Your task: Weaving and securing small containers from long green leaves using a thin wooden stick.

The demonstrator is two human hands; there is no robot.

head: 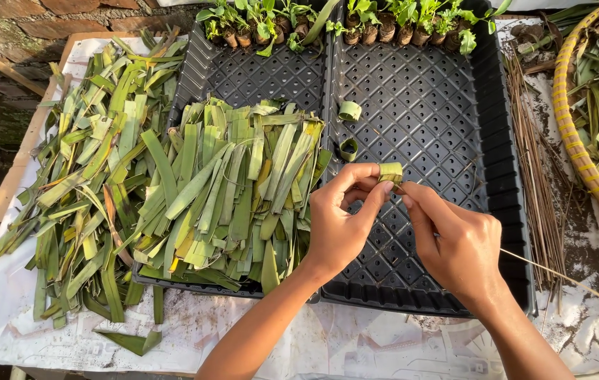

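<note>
Nearest us, our left hand [342, 225] pinches a rolled leaf ring [390, 172] between thumb and fingers, above the right black tray [503, 211]. Our right hand [454, 243] closes on a thin stick [546, 271] whose tip meets the ring. Further in, two finished leaf rings [349, 130] lie on that tray, beside the cut leaf strips [236, 190]. Seedlings [356, 21] line the trays' far edge.
</note>
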